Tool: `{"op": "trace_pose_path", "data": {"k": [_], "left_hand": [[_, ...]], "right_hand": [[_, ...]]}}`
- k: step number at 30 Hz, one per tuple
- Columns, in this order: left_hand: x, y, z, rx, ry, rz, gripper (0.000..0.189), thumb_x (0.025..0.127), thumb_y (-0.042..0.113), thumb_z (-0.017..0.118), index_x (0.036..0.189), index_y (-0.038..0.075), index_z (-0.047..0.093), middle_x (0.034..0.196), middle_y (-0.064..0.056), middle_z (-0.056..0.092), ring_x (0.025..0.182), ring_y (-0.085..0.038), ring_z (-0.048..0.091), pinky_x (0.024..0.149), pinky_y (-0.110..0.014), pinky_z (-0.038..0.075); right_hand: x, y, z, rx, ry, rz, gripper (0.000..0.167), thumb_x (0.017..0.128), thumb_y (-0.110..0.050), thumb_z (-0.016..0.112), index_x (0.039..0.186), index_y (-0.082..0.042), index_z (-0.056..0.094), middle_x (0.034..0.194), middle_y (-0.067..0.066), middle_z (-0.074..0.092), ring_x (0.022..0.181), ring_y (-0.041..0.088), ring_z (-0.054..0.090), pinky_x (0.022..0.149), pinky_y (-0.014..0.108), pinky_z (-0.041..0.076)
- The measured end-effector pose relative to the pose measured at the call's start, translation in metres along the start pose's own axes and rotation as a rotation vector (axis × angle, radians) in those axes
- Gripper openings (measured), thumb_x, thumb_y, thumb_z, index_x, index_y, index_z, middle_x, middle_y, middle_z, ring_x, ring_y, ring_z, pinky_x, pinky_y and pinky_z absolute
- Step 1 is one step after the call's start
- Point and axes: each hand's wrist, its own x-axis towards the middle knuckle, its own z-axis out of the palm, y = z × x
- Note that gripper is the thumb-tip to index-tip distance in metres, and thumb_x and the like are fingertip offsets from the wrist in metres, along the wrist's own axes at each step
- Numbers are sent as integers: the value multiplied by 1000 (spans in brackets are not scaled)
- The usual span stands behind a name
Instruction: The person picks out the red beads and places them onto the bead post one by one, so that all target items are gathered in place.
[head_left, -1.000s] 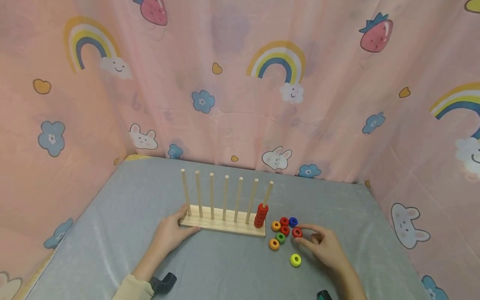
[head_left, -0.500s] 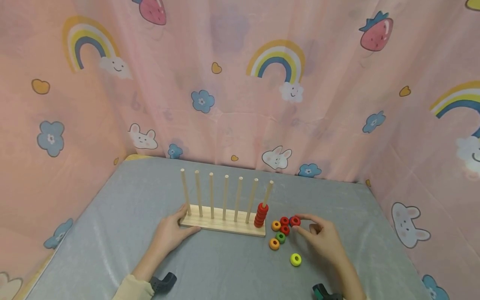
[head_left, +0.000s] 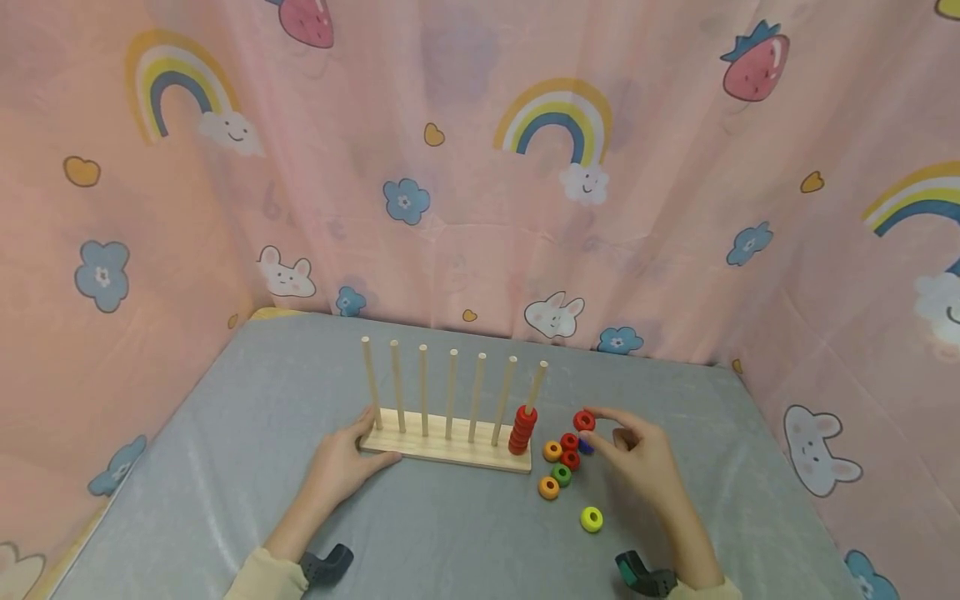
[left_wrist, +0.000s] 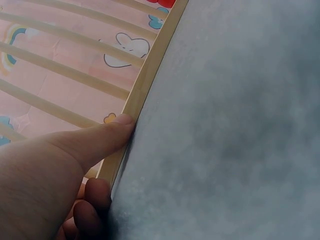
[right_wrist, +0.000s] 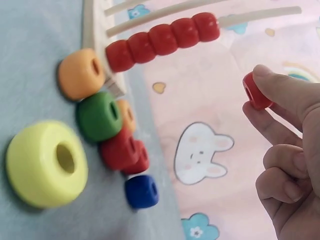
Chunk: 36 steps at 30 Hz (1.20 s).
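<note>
A wooden peg stand [head_left: 450, 450] with several upright pegs stands mid-table. My left hand [head_left: 341, 462] grips its left end, and the thumb lies along the front edge in the left wrist view. Several red beads [right_wrist: 163, 41] are stacked on the rightmost peg; the other pegs are bare. Raised to the right of the stand, my right hand [head_left: 641, 454] pinches a red bead [right_wrist: 259, 95] between thumb and finger. Below it, a blue bead [right_wrist: 142, 191] is partly hidden by the hand in the head view.
Loose beads lie on the grey cloth right of the stand: two more red ones, two orange, a green bead [right_wrist: 99, 117], and a yellow bead [right_wrist: 37, 165] nearer the front. A pink patterned curtain [head_left: 480, 208] rises behind the table.
My right hand has lifted the pinched red bead up and slightly left, away from the table and past the blue bead. The left hand and the stand have stayed in place.
</note>
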Motion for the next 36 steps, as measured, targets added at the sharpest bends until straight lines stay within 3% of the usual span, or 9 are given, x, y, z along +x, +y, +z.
{"op": "trace_pose_path", "data": {"k": [7,20,26,33,36], "left_hand": [[0,0,0,-1,-1,3,92,85,40,91,154,-5,50,160,-19,47,144,-43,49,110,-57,50],[0,0,-1,-2,1,3,91,84,40,91,153,-4,51,160,-18,48,144,-43,50,109,-57,50],[0,-1,0,-9,-1,2,91,84,40,91,153,-5,51,160,-18,47,145,-42,48,111,-57,49],[1,-1,0,-8,1,3,91,84,40,91,153,-5,51,160,-18,47,145,-42,49,111,-57,49],[1,-1,0,-7,3,2,91,84,39,91,153,-5,51,160,-18,47,145,-42,48,112,-57,48]], "right_hand": [[8,-9,1,-9,75,-133,33,92,-9,84,124,-9,78,63,-1,39,47,5,28,42,25,30],[16,-26,3,28,131,-184,32,92,-9,84,123,-9,79,94,5,65,46,7,32,42,25,29],[20,-30,4,44,157,-210,33,91,-6,85,123,-8,79,91,4,63,46,7,31,42,25,29],[21,-37,3,62,171,-205,37,90,-9,86,126,-9,78,100,7,69,46,7,33,42,25,30],[21,-38,3,66,177,-194,38,90,-10,87,126,-11,78,81,6,63,45,6,32,42,25,30]]}}
